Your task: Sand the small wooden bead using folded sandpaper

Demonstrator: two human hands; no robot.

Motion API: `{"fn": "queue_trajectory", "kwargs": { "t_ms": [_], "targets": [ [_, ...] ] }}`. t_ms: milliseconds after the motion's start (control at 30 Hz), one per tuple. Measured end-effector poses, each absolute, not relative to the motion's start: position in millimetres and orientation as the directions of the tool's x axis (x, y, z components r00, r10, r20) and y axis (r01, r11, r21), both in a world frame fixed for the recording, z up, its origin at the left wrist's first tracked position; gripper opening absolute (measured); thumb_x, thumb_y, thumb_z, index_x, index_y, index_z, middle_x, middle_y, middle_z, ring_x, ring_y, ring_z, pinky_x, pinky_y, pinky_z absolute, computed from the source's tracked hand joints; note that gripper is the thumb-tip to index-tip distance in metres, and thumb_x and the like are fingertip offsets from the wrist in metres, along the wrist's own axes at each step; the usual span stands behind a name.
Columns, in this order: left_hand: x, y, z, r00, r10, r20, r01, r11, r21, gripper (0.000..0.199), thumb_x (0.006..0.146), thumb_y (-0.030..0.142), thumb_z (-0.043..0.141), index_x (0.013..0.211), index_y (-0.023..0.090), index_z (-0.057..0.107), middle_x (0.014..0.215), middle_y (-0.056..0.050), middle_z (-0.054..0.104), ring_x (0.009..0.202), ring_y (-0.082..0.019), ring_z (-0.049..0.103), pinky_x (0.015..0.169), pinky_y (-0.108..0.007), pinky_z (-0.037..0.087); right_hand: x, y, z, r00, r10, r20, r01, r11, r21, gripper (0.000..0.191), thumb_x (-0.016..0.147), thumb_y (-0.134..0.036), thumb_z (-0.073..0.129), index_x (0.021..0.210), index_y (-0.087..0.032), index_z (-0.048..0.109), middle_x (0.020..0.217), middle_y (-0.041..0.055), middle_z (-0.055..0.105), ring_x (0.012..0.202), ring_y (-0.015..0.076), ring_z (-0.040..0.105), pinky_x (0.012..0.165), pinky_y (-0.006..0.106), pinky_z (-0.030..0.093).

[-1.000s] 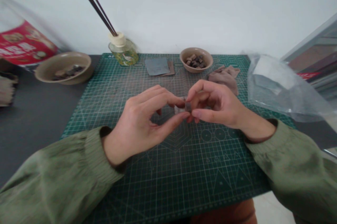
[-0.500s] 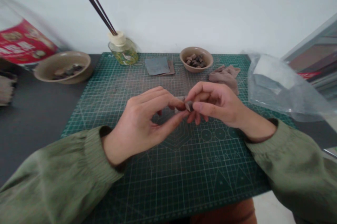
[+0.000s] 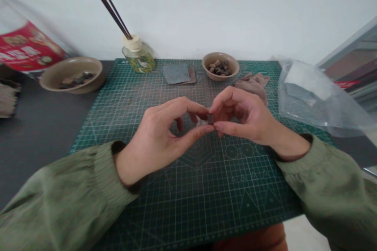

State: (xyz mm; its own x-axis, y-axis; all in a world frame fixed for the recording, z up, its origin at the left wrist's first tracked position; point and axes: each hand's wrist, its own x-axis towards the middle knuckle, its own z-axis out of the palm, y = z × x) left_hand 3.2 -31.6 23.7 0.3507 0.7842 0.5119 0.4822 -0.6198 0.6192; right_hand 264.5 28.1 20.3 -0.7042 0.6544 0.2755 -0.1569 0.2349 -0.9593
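Note:
A small dark brown block [image 3: 210,118] is pinched between both my hands, above the middle of the green cutting mat [image 3: 165,211]. My left hand [image 3: 165,137] holds it from the left with thumb and index finger. From the right, the thumb and index fingertips of my right hand [image 3: 243,115] grip the same block; its other fingers curl behind. A pale grey piece [image 3: 201,121] shows partly behind the left fingertips, too hidden to identify. Beyond the hands, a small tan bowl [image 3: 220,75] holds several similar brown and dark blocks.
At the mat's back stand a reed diffuser [image 3: 139,56] and flat grey sheets [image 3: 176,74]. A crumpled brownish cloth [image 3: 253,85] lies behind my right hand. A clear plastic bag [image 3: 318,105] is at right. Leftward are a larger bowl [image 3: 70,88] with pieces and a red package [image 3: 26,46].
The block has turned between my fingertips and now stands more upright. My right index finger has risen slightly and its other fingers have curled in.

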Motion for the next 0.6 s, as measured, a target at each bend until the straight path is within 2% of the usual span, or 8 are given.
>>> {"fn": "queue_trajectory", "kwargs": {
  "t_ms": [233,467,600],
  "targets": [
    [1.7,-30.6,21.3,0.352,0.767,0.537,0.455,-0.641,0.618,0.021,0.107,0.030,0.087,0.125,0.028,0.078,0.112,0.002,0.084,0.086,-0.011,0.075,0.068,-0.027,0.060,261.5,25.3,20.1,-0.669,0.683,0.292,-0.157,0.254,-0.954,0.035,0.095,-0.019,0.099,0.121,-0.020,0.075,0.105,0.0007,0.080,0.082,0.0132,0.080,0.069,0.024,0.062],
    [0.2,-30.5,21.5,0.357,0.749,0.558,0.453,-0.661,0.597,0.019,0.106,0.022,0.084,0.122,0.031,0.082,0.105,0.003,0.085,0.075,-0.011,0.075,0.065,-0.027,0.061,260.3,26.1,17.3,-0.630,0.691,0.354,-0.095,0.385,-0.918,0.036,0.088,-0.017,0.104,0.111,-0.019,0.077,0.100,0.0003,0.077,0.077,0.0128,0.073,0.064,0.025,0.058],
    [1.9,-31.8,23.1,0.353,0.754,0.553,0.447,-0.656,0.609,0.022,0.105,0.023,0.085,0.124,0.033,0.083,0.105,0.002,0.086,0.074,-0.012,0.076,0.064,-0.027,0.060,260.8,26.8,15.8,-0.618,0.695,0.369,-0.074,0.416,-0.906,0.035,0.087,-0.018,0.105,0.109,-0.019,0.078,0.098,0.0002,0.077,0.075,0.0126,0.071,0.063,0.025,0.058]
  ]
}}
